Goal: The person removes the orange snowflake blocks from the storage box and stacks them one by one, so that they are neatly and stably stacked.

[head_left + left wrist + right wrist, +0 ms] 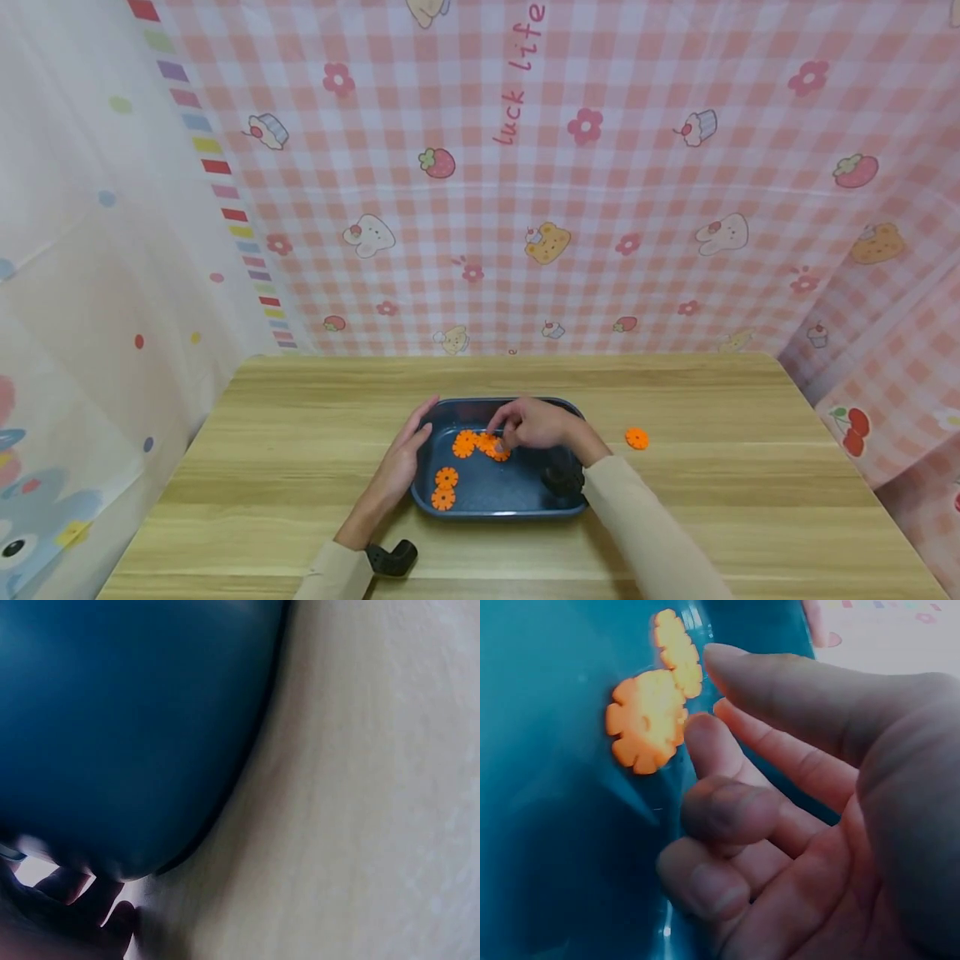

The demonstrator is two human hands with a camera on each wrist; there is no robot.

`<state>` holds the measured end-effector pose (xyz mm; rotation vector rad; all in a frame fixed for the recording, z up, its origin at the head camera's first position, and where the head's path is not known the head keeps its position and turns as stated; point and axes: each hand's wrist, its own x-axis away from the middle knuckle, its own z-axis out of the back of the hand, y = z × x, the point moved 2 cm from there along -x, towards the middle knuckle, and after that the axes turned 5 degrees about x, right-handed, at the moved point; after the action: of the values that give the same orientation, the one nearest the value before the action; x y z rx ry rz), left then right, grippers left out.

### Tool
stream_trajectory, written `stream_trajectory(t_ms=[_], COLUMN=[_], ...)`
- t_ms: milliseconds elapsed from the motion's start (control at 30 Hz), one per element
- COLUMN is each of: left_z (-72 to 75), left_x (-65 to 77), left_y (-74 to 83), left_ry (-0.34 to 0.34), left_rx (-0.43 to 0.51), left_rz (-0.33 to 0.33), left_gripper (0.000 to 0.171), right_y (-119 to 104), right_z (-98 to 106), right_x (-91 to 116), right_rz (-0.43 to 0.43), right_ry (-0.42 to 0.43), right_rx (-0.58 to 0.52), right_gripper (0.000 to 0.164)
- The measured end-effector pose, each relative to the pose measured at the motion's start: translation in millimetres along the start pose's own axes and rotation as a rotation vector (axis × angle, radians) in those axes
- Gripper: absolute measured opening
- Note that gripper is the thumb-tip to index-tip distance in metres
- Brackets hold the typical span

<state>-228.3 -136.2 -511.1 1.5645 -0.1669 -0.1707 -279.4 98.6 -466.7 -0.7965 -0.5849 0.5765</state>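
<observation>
A dark blue rectangular tray (pixel 495 515) stands on the table with several orange notched discs in it. My left hand (pixel 401 458) lies along the tray's left side, fingers fairly straight and touching its outer wall. Inside the tray, my right hand (pixel 536 423) reaches down with bent fingers at a cluster of orange discs (pixel 465 443). In the right wrist view, its thumb and fingertips are apart beside an orange disc (pixel 645 724), and I see nothing pinched. Two more discs (pixel 446 477) lie at the tray's left front.
One orange disc (pixel 637 438) lies on the wooden table (pixel 712 500) to the tray's right. A black wrist device (pixel 393 558) sits at the left wrist, and another (pixel 562 479) hangs over the tray. A pink checked curtain (pixel 480 200) rises behind the table.
</observation>
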Motion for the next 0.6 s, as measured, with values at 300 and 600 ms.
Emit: stream_trajectory(t_ms=[300,600], left_z=[-0.2,0.5], left_x=[0.8,0.5], left_y=[0.9,-1.3], left_ry=[-0.006,0.001], left_rx=[-0.008,-0.004], left_rz=[-0.004,-0.002], left_gripper=[0.048,0.047], right_y=[12.4,15.9], right_z=[-3.0,-4.6], right_x=[-0.5,-0.7], right_rz=[-0.071,-0.061], right_ry=[0.009,0.027], right_rx=[-0.003,0.002], right_gripper=[0.022,0.023])
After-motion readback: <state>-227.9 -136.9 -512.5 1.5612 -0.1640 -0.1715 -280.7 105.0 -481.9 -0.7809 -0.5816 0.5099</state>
